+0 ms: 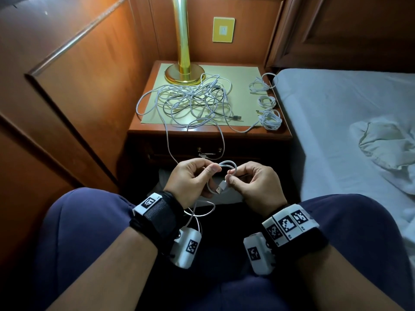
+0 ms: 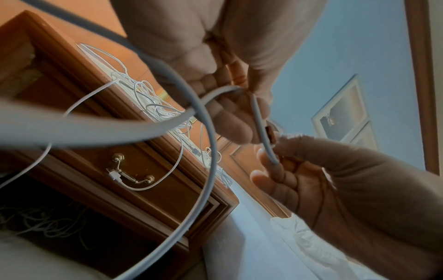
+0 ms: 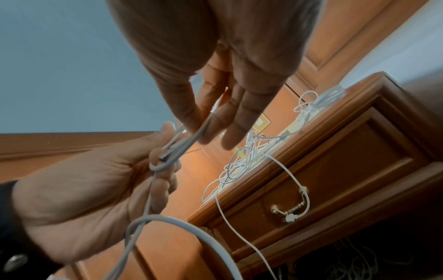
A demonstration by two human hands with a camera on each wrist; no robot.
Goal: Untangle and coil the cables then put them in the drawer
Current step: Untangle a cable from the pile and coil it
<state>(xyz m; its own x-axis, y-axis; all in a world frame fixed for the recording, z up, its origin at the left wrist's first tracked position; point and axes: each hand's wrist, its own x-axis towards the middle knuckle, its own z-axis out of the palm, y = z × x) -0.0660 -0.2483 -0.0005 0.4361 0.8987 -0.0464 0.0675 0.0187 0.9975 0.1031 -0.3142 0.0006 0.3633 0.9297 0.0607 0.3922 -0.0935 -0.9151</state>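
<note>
Over my lap, both hands hold one white USB cable (image 1: pixel 227 163). My left hand (image 1: pixel 207 168) pinches a small loop of it between thumb and fingers, and my right hand (image 1: pixel 232 176) pinches the end by the metal plug (image 1: pixel 221 189). In the wrist views the left hand's fingers (image 2: pixel 230 113) and the right hand's fingers (image 3: pixel 215 123) curl on that cable (image 3: pixel 177 151). It runs up to a tangle of white cables (image 1: pixel 193 102) on the nightstand (image 1: pixel 143 129). Three coiled cables (image 1: pixel 269 117) lie at its right edge. The drawer (image 1: pixel 179 153) is closed.
A brass lamp (image 1: pixel 184 70) stands at the back of the nightstand. One cable end hangs at the drawer handle (image 2: pixel 129 174). A bed with a white sheet (image 1: pixel 348 104) is to the right and wood panelling (image 1: pixel 78 86) to the left. My knees frame the hands.
</note>
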